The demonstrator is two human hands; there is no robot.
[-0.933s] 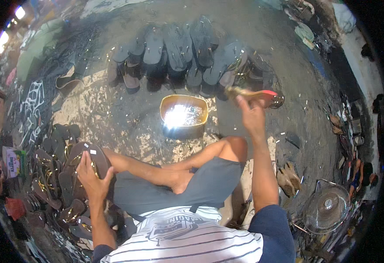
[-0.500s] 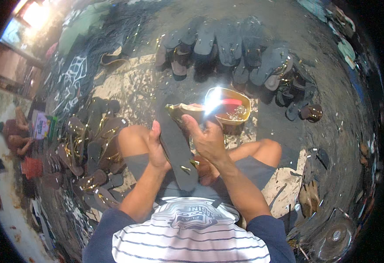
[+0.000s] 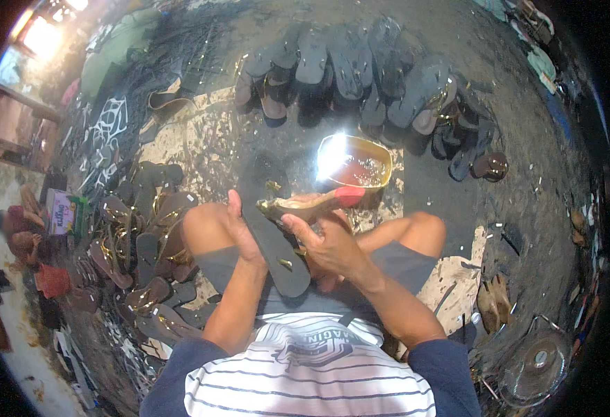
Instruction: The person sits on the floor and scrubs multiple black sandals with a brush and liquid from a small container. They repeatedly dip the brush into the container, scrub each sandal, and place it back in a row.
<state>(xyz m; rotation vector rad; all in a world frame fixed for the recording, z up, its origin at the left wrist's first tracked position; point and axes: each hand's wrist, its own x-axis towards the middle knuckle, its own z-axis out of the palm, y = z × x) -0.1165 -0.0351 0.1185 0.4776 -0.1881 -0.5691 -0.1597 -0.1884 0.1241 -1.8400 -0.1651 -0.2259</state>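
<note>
A row of about a dozen dark soles (image 3: 360,76) lies ahead of me; one shiny tin (image 3: 356,167) sits nearer. My left hand (image 3: 239,229) grips one dark sole (image 3: 274,229) over my lap; my right hand (image 3: 326,247) holds one gold upper (image 3: 312,205) against it.

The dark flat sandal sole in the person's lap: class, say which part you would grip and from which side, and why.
Grip the dark sole by its long left edge near the middle, coming in from the left, probably as the left hand does. It is thin, flat and long, so fingers wrap its edge. The right hand and gold strap piece crowd its right side.
</note>
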